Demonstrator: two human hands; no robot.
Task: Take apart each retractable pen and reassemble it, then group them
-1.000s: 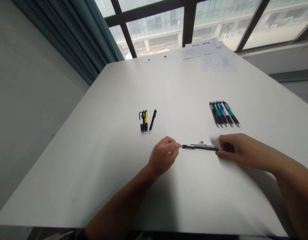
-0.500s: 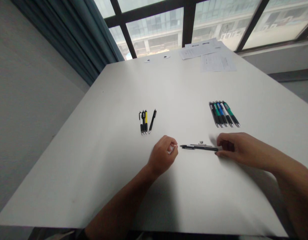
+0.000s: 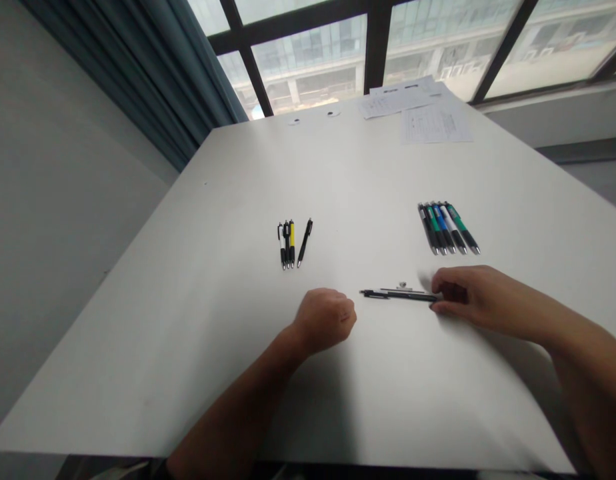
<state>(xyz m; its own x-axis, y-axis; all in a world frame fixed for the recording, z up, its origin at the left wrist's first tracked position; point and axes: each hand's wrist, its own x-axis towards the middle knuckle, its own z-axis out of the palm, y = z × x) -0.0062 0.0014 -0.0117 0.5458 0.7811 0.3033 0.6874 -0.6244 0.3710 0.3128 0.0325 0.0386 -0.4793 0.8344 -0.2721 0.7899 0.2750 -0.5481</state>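
A black pen (image 3: 395, 295) lies crosswise in front of me, its clip end to the left. The fingers and thumb of my right hand (image 3: 468, 297) close around its right end. Just behind the pen are a thin rod like a refill (image 3: 405, 290) and a small metallic piece (image 3: 403, 285). My left hand (image 3: 325, 321) is a fist a little left of the pen's clip end, apart from it. Whatever the fist may hold is hidden.
A yellow pen (image 3: 292, 243) stands out among several pens in a group ahead on the left. Another group, including a blue pen (image 3: 442, 227), lies farther right. Papers (image 3: 435, 123) lie at the far end of the white table (image 3: 163, 300), below the windows.
My left hand has turned over from a loose pinch with a gap into a closed fist, dropping slightly nearer me. The right hand and the pen are nearly still.
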